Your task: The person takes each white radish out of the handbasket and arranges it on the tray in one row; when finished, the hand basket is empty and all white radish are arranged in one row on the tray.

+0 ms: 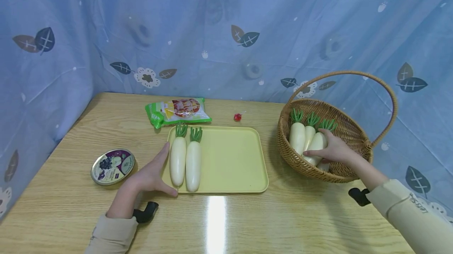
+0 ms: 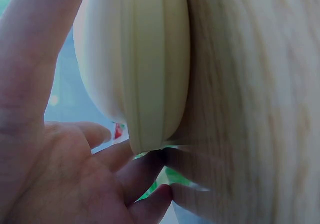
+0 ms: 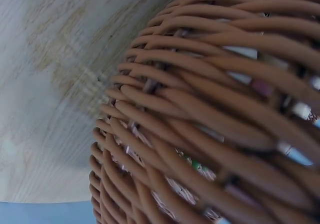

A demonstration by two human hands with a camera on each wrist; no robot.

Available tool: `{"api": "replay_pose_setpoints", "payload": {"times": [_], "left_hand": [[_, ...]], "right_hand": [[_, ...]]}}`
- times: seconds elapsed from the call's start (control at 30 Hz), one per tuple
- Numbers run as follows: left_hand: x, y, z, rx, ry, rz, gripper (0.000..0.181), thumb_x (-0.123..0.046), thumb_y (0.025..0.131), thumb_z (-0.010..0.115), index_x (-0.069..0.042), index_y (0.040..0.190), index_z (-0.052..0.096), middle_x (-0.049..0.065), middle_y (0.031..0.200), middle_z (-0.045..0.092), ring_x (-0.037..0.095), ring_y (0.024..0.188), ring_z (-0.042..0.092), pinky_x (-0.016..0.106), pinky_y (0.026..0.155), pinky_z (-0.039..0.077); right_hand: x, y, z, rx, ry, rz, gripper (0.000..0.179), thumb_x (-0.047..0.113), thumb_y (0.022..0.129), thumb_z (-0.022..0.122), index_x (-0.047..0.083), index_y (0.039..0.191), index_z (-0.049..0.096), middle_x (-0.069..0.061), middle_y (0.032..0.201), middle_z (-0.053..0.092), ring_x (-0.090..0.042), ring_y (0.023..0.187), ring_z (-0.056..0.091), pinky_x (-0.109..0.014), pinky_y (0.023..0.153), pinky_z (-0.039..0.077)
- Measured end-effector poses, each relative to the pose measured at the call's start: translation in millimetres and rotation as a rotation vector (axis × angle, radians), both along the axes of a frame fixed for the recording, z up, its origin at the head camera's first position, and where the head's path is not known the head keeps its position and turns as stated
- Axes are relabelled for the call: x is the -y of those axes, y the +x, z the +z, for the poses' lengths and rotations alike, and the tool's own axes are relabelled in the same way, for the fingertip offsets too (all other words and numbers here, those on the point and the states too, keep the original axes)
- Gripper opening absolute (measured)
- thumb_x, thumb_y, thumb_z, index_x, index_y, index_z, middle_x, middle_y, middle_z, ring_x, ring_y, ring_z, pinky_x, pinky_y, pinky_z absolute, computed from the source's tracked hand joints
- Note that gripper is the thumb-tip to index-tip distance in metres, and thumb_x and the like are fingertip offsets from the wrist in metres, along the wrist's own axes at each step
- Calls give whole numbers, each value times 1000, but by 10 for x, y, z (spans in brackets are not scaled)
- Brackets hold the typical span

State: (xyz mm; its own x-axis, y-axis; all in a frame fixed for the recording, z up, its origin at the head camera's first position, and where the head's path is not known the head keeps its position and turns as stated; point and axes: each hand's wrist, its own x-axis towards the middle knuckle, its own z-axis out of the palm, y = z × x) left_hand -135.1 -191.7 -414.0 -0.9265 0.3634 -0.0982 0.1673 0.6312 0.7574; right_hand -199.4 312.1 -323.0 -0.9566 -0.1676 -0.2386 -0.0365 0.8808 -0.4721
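My right hand (image 1: 334,150) reaches into the wicker basket (image 1: 293,159) and grips one white radish (image 1: 316,146) with green leaf stubs, thumb on its left side. Two more radishes (image 1: 297,136) lie beside it to the left, and part of another shows under my hand. Wicker weave (image 3: 210,104) fills the right wrist view and hides that hand. My left hand (image 1: 152,173), fingers spread, rests at the left edge of the yellow tray (image 1: 233,159), with the thumb near its front corner. On the tray's left side, two white radishes (image 1: 178,161) lie side by side.
Behind the tray lies a green-edged food packet (image 1: 177,111), and to its right a small red item (image 1: 237,117). A round tin (image 1: 113,167) with fruit on its lid stands left of my left hand. A blue curtain (image 1: 212,49) hangs behind the wooden table (image 1: 262,222).
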Motion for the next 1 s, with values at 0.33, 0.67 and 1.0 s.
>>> {"api": "replay_pose_setpoints", "payload": {"times": [0.33,0.67,1.0], "left_hand": [[0,3,14,2,-9,5,145,-37,46,89,4,143,-10,28,148,-5,43,134,3,54,107,9],[-8,5,10,11,1,6,145,-37,46,90,4,143,-10,28,148,-6,43,134,2,54,107,9],[-8,14,15,10,-5,8,145,-37,46,89,4,143,-10,28,148,-5,43,134,2,54,107,9]], "right_hand": [[22,-14,-18,66,-137,-80,111,32,74,76,-12,140,-2,-43,120,27,-53,102,42,-37,59,56],[-20,10,-18,122,-300,-87,107,19,78,73,-7,140,-11,-42,124,17,-52,103,42,-41,64,56],[-30,20,51,202,-460,-143,105,18,83,67,4,140,-20,-42,131,4,-50,109,43,-41,76,53]]}}
